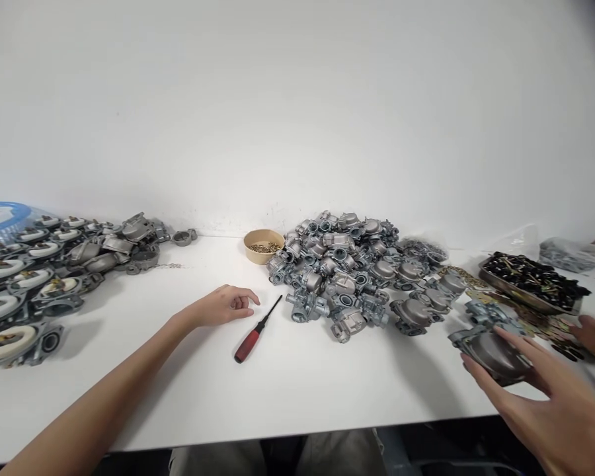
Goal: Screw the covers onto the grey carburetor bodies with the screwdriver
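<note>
White table (297, 383) against blank wall; no legible writing. Left hand (223, 305) loosely curled, holding nothing, beside red-handled screwdriver (256, 332) mid-table. Right hand (550, 396), fingers spread, touches a carburetor (486, 347) near the front right edge. Carburetor pile (347, 271) behind.

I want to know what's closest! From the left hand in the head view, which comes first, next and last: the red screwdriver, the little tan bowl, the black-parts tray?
From the left hand:
1. Red screwdriver, just right of it.
2. Tan bowl, behind, by the wall.
3. Black-parts tray, far right.

A plain white wall (297, 99) rises behind a white table (302, 383).
</note>
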A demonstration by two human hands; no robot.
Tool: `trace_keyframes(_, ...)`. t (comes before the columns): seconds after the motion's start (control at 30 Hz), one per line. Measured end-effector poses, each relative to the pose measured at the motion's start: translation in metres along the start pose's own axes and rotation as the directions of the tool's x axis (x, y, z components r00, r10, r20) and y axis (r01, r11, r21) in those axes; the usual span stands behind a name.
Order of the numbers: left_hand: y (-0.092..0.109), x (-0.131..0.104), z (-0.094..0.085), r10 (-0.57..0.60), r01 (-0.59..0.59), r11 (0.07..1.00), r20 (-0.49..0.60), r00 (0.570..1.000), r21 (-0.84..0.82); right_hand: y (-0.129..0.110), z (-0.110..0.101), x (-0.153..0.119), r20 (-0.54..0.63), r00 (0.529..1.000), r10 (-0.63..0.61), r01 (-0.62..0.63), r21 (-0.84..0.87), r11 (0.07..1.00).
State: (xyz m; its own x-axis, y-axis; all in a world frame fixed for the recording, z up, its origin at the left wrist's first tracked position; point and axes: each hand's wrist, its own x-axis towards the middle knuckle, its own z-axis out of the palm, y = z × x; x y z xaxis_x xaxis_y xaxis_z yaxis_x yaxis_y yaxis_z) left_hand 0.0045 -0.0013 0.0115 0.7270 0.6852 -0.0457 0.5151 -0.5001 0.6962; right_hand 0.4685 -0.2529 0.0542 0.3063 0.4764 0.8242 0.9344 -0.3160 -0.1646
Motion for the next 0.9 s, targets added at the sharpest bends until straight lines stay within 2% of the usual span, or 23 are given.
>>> trace_keyframes(0.1, 0.003, -0.001, 0.0, -0.006, 0.006, 0.999, -0.001, 1.0, 0.039, 0.021, 0.006, -0.005, 0.093, 0.985, 0.144, -0.135, -0.097, 0.986)
trace_keyframes(0.17, 0.004, -0.001, 0.001, -0.006, 0.006, 0.998, 0.002, 1.0, 0.058, 0.033, 0.015, -0.008, 0.151, 0.969, 0.196, -0.176, -0.136, 0.975)
trace_keyframes(0.37, 0.005, -0.003, 0.002, -0.003, 0.004, 0.994, -0.011, 1.0, 0.106, 0.056, 0.043, -0.011, 0.247, 0.945, 0.215, -0.195, -0.104, 0.975)
trace_keyframes(0.67, 0.008, -0.003, 0.002, 0.002, 0.0, 0.992, -0.015, 1.0, 0.123, 0.057, 0.066, -0.006, 0.296, 0.884, 0.363, -0.338, -0.134, 0.932)
trace_keyframes(0.9, 0.006, -0.003, 0.002, 0.004, -0.003, 0.992, -0.011, 1.0, 0.126, 0.056, 0.077, -0.001, 0.249, 0.926, 0.283, -0.264, -0.107, 0.959)
